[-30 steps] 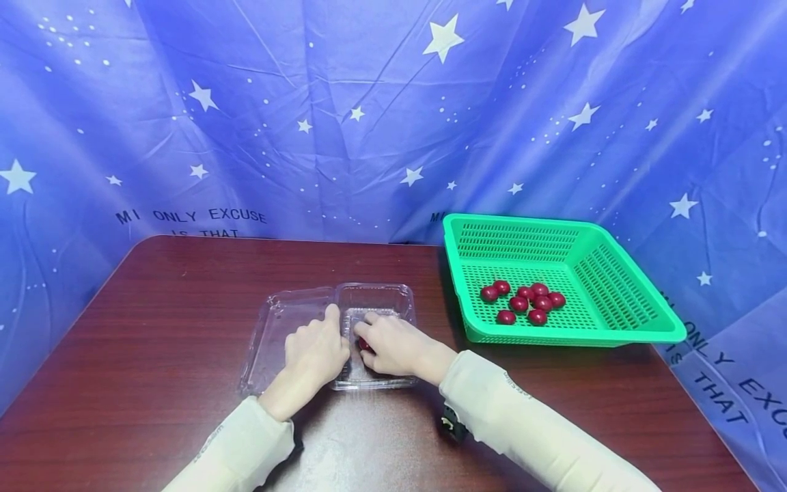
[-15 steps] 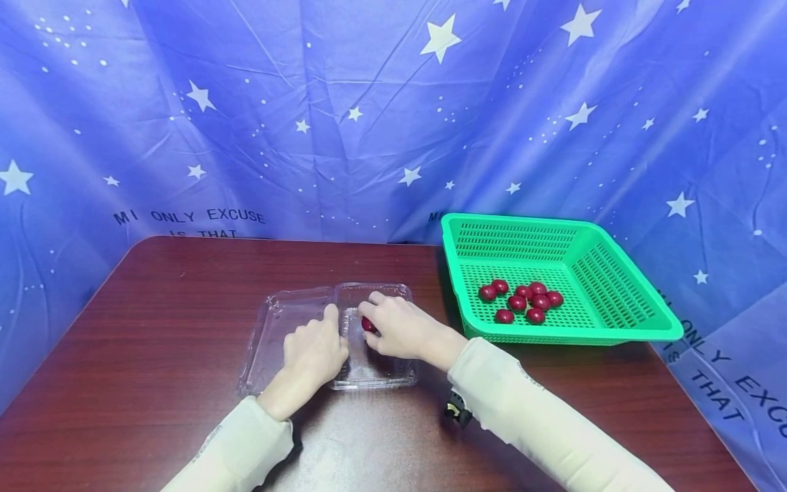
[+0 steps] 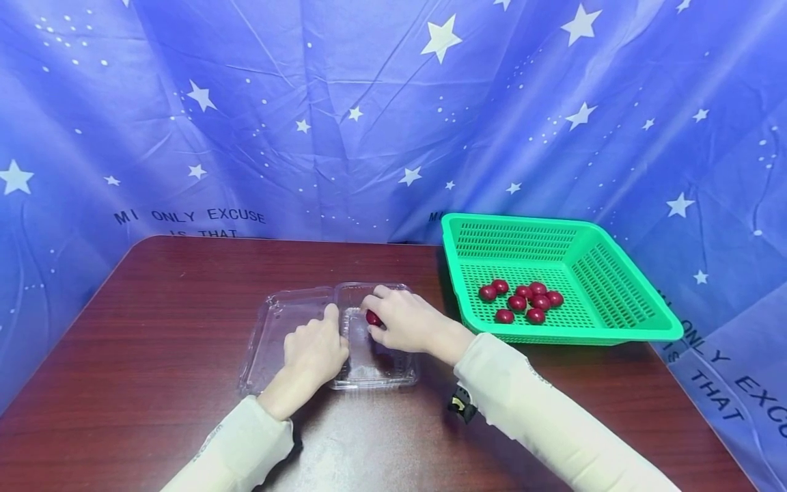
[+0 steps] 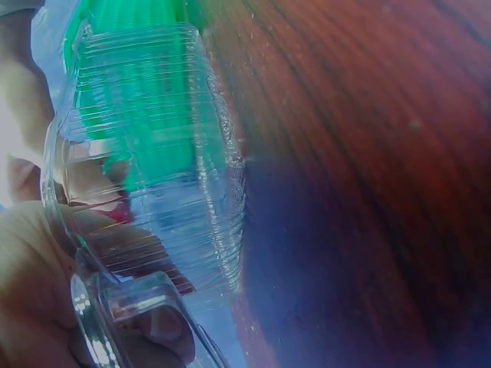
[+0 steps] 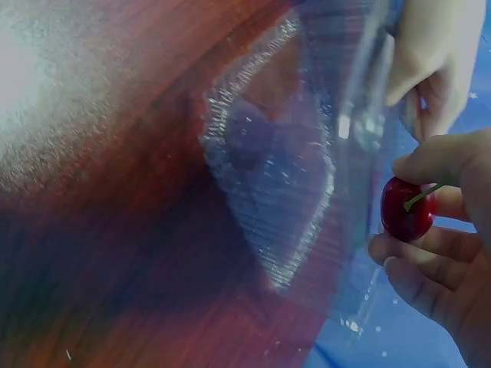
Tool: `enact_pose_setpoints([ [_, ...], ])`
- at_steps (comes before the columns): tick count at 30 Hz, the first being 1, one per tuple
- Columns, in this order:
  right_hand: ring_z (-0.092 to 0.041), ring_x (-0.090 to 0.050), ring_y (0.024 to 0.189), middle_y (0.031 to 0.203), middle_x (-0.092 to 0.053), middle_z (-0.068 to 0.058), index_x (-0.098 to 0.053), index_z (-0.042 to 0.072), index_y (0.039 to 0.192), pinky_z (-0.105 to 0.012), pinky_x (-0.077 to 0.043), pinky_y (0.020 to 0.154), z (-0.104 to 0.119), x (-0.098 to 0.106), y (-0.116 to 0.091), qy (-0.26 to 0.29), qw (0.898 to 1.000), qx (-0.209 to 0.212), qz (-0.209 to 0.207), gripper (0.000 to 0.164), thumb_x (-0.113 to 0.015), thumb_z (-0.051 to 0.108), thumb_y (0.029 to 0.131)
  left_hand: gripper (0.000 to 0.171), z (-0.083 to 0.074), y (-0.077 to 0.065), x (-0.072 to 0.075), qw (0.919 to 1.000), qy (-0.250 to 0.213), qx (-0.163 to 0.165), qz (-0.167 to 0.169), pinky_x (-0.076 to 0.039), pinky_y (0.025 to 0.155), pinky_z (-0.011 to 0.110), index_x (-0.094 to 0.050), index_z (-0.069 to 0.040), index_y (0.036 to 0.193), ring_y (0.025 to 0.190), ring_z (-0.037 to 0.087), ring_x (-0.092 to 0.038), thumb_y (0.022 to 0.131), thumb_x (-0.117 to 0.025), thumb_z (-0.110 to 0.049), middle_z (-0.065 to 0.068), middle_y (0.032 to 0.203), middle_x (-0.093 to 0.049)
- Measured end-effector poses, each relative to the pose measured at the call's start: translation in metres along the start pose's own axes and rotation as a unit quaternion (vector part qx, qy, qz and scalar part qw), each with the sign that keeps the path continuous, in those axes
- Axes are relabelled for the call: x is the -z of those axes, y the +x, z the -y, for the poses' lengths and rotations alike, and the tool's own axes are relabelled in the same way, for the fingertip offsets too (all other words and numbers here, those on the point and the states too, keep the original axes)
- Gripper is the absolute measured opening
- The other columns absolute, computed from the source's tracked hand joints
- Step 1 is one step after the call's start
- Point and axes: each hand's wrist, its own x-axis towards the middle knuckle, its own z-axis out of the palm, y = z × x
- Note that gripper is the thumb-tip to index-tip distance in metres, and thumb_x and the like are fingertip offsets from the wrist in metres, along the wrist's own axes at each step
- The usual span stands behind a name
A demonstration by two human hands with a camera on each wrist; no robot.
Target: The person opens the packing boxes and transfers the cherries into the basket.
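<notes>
My right hand (image 3: 406, 321) pinches a dark red cherry (image 5: 406, 208) between thumb and fingers, its green stem showing in the right wrist view. It holds the cherry over the base of a clear plastic clamshell box (image 3: 369, 372). Only part of the cherry shows past the fingers in the head view. My left hand (image 3: 312, 348) grips the box at the hinge between base and lid, thumb along the top. The lid (image 3: 270, 342) lies folded back to the left. In the left wrist view the ribbed box wall (image 4: 153, 153) stands beside the left hand.
A green plastic basket (image 3: 639, 307) with a perforated floor stands at the back right, holding several cherries (image 3: 522, 294). Everything sits on a dark red-brown wooden table (image 3: 154, 355). A blue curtain (image 3: 344, 82) with white stars hangs behind it.
My right hand has risen and shifted back and to the right with the cherry, from low in the box base. The left hand stays at the hinge. The cherries in the basket have not moved.
</notes>
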Motion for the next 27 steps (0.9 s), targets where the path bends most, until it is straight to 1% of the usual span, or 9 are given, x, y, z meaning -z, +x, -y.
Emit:
enact_pose_setpoints([
  [7, -0.019, -0.058, 0.067, 0.085, -0.061, -0.006, -0.067, 0.010, 0.097, -0.036, -0.054, 0.057, -0.009, 0.010, -0.005, 0.003, 1.000, -0.012, -0.021, 0.016, -0.064, 0.018, 0.083, 0.024, 0.001, 0.000, 0.000, 1.0000, -0.001, -0.002, -0.004, -0.049, 0.054, 0.051, -0.046, -0.005, 0.097, 0.069, 0.041, -0.066, 0.082, -0.056, -0.022, 0.023, 0.078, -0.070],
  [11, -0.017, -0.057, 0.067, 0.084, -0.060, -0.005, -0.067, 0.010, 0.098, -0.035, -0.053, 0.057, -0.015, 0.016, -0.007, 0.001, 0.999, -0.021, -0.034, 0.017, -0.065, 0.018, 0.083, 0.025, 0.001, 0.000, -0.001, 1.0000, 0.000, -0.003, -0.005, -0.049, 0.055, 0.052, -0.046, -0.005, 0.097, 0.071, 0.042, -0.066, 0.082, -0.057, -0.022, 0.024, 0.078, -0.070],
  [15, -0.017, -0.057, 0.067, 0.085, -0.061, -0.006, -0.068, 0.009, 0.102, -0.034, -0.053, 0.059, -0.019, 0.024, -0.011, 0.018, 0.998, -0.038, -0.036, 0.022, -0.068, 0.017, 0.082, 0.024, 0.001, 0.000, -0.001, 1.0000, -0.001, -0.004, -0.002, -0.049, 0.054, 0.051, -0.046, -0.005, 0.097, 0.070, 0.042, -0.066, 0.083, -0.056, -0.021, 0.023, 0.078, -0.070],
  [20, -0.018, -0.058, 0.071, 0.088, -0.062, -0.007, -0.068, 0.009, 0.105, -0.035, -0.054, 0.062, -0.025, 0.033, -0.015, 0.026, 0.997, -0.060, -0.035, 0.025, -0.069, 0.019, 0.083, 0.023, 0.001, 0.000, -0.001, 1.0000, -0.002, -0.003, -0.001, -0.049, 0.054, 0.050, -0.045, -0.005, 0.097, 0.069, 0.041, -0.066, 0.083, -0.055, -0.021, 0.023, 0.077, -0.069],
  [27, -0.021, -0.059, 0.075, 0.095, -0.065, -0.011, -0.067, 0.005, 0.108, -0.040, -0.054, 0.069, -0.037, 0.051, -0.017, 0.031, 0.995, -0.074, -0.052, 0.028, -0.067, 0.020, 0.084, 0.022, 0.001, 0.000, 0.000, 1.0000, -0.003, -0.003, -0.003, -0.049, 0.054, 0.050, -0.045, -0.006, 0.096, 0.068, 0.041, -0.066, 0.083, -0.056, -0.020, 0.022, 0.076, -0.069],
])
